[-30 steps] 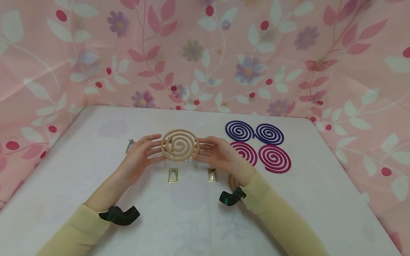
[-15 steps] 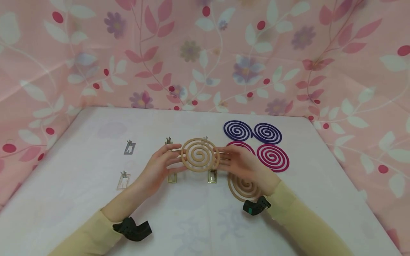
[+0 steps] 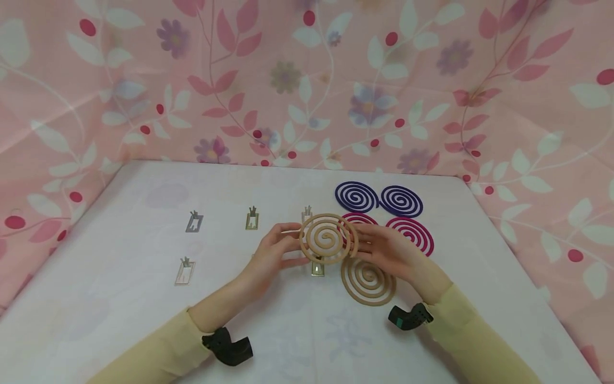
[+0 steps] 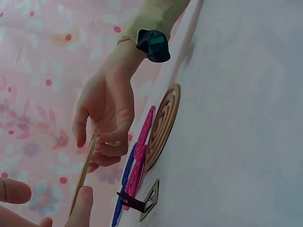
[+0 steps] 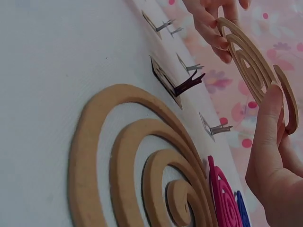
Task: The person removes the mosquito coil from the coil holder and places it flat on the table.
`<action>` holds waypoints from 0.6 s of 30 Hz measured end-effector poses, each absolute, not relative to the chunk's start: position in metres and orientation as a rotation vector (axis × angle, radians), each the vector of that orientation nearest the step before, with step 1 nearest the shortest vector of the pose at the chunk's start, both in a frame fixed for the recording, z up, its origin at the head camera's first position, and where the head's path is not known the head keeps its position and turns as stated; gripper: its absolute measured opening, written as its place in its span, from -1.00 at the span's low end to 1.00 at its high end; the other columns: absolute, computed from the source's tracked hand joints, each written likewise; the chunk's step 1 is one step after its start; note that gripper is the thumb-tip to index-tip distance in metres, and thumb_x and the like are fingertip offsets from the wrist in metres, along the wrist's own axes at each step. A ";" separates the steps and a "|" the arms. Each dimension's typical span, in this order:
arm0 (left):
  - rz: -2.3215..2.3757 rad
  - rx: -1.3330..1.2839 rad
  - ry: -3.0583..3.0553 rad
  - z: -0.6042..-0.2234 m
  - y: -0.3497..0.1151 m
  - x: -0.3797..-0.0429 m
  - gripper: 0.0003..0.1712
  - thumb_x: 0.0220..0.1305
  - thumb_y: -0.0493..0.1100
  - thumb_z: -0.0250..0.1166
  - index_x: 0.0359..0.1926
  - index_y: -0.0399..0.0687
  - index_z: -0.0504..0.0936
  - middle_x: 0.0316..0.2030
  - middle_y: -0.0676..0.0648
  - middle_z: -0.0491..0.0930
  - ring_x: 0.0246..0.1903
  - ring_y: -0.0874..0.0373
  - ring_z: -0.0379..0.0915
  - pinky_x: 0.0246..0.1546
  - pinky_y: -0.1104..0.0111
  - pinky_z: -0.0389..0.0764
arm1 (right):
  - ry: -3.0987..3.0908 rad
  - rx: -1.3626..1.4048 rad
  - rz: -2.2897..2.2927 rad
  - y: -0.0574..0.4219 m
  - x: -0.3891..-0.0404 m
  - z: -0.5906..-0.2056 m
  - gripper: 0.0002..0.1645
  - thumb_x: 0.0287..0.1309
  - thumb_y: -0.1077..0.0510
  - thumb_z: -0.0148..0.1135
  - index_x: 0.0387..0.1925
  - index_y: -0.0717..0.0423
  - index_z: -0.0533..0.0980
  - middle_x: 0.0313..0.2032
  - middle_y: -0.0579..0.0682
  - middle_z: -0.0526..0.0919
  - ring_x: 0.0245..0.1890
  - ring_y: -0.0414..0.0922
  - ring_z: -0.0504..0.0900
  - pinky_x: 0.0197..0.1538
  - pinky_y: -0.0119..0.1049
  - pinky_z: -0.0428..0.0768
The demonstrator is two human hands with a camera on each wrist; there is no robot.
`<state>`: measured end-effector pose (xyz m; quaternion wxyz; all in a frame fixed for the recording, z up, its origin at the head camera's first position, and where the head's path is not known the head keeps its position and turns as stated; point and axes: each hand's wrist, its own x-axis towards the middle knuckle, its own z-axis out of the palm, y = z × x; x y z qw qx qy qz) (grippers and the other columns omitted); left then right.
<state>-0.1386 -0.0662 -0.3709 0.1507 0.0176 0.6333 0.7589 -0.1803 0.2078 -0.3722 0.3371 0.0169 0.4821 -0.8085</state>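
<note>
Both hands hold a tan mosquito coil (image 3: 327,236) raised over the table, its spiral face tipped toward the head camera. My left hand (image 3: 266,261) pinches its left edge, and my right hand (image 3: 400,253) pinches the opposite edge. Seen edge-on in the left wrist view, the coil (image 4: 83,175) spans the two hands. Beneath the right hand, a second tan mosquito coil (image 5: 87,156) lies flat on the table. A brass-coloured metal coil stand (image 3: 317,274) lies just below the held coil, partly covered by it in the head view.
Two dark blue coils (image 3: 355,197) lie at the back right, with pink coils (image 3: 409,234) in front of them. Several small metal stands with raised prongs, such as a silver one (image 3: 194,221) and a brass one (image 3: 252,213), lie left and centre. Floral cloth hangs behind the table.
Both hands have carried the tan coil to the right and slightly nearer the body. Stands at the left and the second tan coil have come into view from behind the arms.
</note>
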 end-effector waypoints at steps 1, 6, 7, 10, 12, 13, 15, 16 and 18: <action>2.184 0.045 1.817 -0.372 -0.063 -0.138 -0.52 0.39 -0.31 -0.02 0.31 -0.29 0.27 0.27 -0.32 0.39 0.01 0.03 0.58 0.02 0.13 0.68 | 1.271 0.041 -2.104 0.210 -0.179 -0.373 -0.62 0.57 0.10 -0.20 0.02 0.06 0.57 0.08 0.05 0.53 0.07 -0.02 0.50 0.10 -0.24 0.63; 2.225 0.032 1.820 -0.376 -0.053 -0.133 -0.52 0.36 -0.34 0.02 0.28 -0.28 0.27 0.23 -0.36 0.38 -0.06 0.05 0.59 -0.02 0.14 0.70 | 1.331 0.038 -2.098 0.220 -0.174 -0.374 -0.64 0.57 0.11 -0.19 0.03 0.05 0.56 0.07 0.04 0.53 0.06 -0.01 0.52 0.09 -0.22 0.64; 2.230 0.038 1.819 -0.376 -0.051 -0.133 -0.51 0.35 -0.34 0.03 0.28 -0.28 0.27 0.23 -0.36 0.36 -0.06 0.05 0.58 -0.01 0.14 0.70 | 1.341 0.032 -2.096 0.221 -0.173 -0.375 -0.63 0.57 0.12 -0.19 0.02 0.06 0.57 0.07 0.03 0.54 0.06 -0.01 0.53 0.10 -0.21 0.64; 2.229 0.066 1.820 -0.377 -0.046 -0.130 -0.51 0.35 -0.35 0.04 0.28 -0.30 0.25 0.26 -0.37 0.30 -0.04 0.01 0.57 0.02 0.11 0.69 | 1.372 0.014 -2.093 0.228 -0.169 -0.376 -0.61 0.56 0.13 -0.18 0.01 0.07 0.60 0.05 0.03 0.57 0.04 -0.02 0.55 0.14 -0.17 0.64; 2.221 0.078 1.819 -0.378 -0.042 -0.128 -0.50 0.34 -0.34 0.04 0.29 -0.31 0.25 0.26 -0.38 0.29 -0.01 -0.03 0.56 0.05 0.09 0.67 | 1.393 -0.008 -2.091 0.234 -0.166 -0.377 -0.60 0.56 0.13 -0.17 0.01 0.07 0.62 0.06 0.01 0.59 0.04 -0.02 0.57 0.15 -0.16 0.64; 2.211 0.081 1.818 -0.378 -0.040 -0.127 -0.49 0.34 -0.34 0.04 0.29 -0.31 0.24 0.27 -0.37 0.29 0.01 -0.07 0.56 0.06 0.09 0.66 | 1.411 -0.024 -2.087 0.237 -0.165 -0.378 -0.60 0.56 0.13 -0.17 0.02 0.07 0.62 0.06 0.01 0.59 0.03 -0.02 0.57 0.15 -0.16 0.64; 2.195 0.091 1.822 -0.378 -0.035 -0.124 -0.50 0.35 -0.33 0.04 0.29 -0.30 0.25 0.27 -0.37 0.28 0.05 -0.14 0.54 0.08 0.10 0.65 | 1.457 -0.053 -2.074 0.244 -0.161 -0.378 -0.59 0.56 0.12 -0.17 0.06 0.08 0.62 0.04 0.00 0.60 0.01 -0.03 0.59 0.13 -0.17 0.65; 2.188 0.097 1.819 -0.378 -0.033 -0.123 -0.51 0.36 -0.32 0.04 0.29 -0.30 0.25 0.27 -0.37 0.29 0.07 -0.16 0.53 0.08 0.11 0.65 | 1.484 -0.069 -2.065 0.247 -0.159 -0.379 -0.59 0.57 0.12 -0.17 0.08 0.08 0.61 0.02 -0.01 0.61 -0.01 -0.05 0.59 0.11 -0.18 0.66; 2.180 0.105 1.808 -0.378 -0.028 -0.120 -0.52 0.36 -0.31 0.03 0.28 -0.30 0.26 0.26 -0.36 0.29 0.11 -0.18 0.51 0.10 0.12 0.64 | 1.535 -0.088 -2.048 0.253 -0.155 -0.379 -0.58 0.57 0.12 -0.17 0.12 0.10 0.60 -0.02 -0.02 0.64 -0.06 -0.07 0.61 0.08 -0.20 0.68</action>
